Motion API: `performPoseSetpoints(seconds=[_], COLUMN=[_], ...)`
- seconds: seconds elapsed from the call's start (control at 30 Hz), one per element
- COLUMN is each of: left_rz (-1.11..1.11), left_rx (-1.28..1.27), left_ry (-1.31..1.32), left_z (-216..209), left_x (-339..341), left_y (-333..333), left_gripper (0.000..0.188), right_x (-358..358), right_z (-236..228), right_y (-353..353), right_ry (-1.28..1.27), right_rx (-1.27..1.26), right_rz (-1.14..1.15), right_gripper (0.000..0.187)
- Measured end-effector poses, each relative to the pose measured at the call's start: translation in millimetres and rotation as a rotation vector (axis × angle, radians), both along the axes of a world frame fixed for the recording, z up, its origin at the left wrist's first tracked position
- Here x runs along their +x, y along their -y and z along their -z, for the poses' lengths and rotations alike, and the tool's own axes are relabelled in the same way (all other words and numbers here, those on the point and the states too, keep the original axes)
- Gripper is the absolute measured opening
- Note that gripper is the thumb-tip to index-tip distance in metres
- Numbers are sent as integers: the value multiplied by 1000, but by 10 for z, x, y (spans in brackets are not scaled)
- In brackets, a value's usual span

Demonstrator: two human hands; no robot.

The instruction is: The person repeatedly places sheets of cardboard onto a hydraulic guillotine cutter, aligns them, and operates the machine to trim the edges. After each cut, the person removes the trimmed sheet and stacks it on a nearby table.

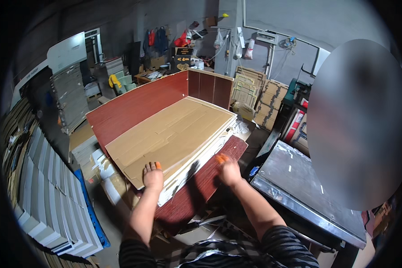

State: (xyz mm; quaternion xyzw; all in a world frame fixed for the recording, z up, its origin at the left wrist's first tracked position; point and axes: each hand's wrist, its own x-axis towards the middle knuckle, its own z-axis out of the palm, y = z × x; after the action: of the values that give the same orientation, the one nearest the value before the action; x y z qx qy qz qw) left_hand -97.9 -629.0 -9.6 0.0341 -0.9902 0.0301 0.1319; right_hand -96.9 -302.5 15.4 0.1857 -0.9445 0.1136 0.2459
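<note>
Brown cardboard sheets [174, 129]: lying flat at centre, long side running from seven o'clock toward one; creased on top.
Left hand [152, 176]: at eight o'clock, palm down over the near corner of the cardboard; fingers extended and close together, orange-tipped, nothing visibly grasped.
Dark red board [205, 192]: set along the near side of the cardboard, from four o'clock to seven; partly in shadow.
Right hand [229, 172]: at five o'clock, over the dark red board; fingers loosely curled, orange showing at the tips; cannot tell whether touching or holding.
White sheets [213, 152]: exposed between cardboard and dark red board.
Red panels [143, 109]: standing upright at ten and twelve o'clock, bordering the cardboard.
Step in hand: by judgement, steadying or squaring layered sheets.
Next move: judged to call for light left-hand pressure at the corner and a sure right-hand hold before any shift.
Metal-topped table [303, 174]: at four o'clock, apart from the cardboard.
Grey-white board pile [53, 201]: at eight o'clock, stacked low.
</note>
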Motion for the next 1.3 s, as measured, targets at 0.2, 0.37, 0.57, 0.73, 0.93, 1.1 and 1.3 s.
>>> performPoseSetpoints(seconds=[0.2,0.37,0.57,0.73,0.93,1.1,1.3], left_rz=[143,280,203,671,1225,1293,1382], left_rx=[189,257,622,238,488,437,412], left_ry=[87,217,444,-30,102,299,374], left_z=[270,141,14,-404,-1419,-1684,-1637], left_x=[-589,-770,-1519,-1007,741,1612,1907], left_y=[-750,-755,-380,-2529,-4856,-5624,-5931], left_gripper=[51,25,86,68,59,57,51], right_x=[1837,3531,6245,8281,8875,9408,9547], right_z=[143,-222,149,421,796,922,-171], right_y=[-686,-1948,-3890,-4347,-4571,-4889,-5083], right_ry=[150,166,-278,386,631,586,359], right_rx=[-92,-127,-140,-311,-513,-367,-246], right_rz=[-190,324,1453,2373,2482,2258,2123], right_gripper=[27,24,38,83,106,45,31])
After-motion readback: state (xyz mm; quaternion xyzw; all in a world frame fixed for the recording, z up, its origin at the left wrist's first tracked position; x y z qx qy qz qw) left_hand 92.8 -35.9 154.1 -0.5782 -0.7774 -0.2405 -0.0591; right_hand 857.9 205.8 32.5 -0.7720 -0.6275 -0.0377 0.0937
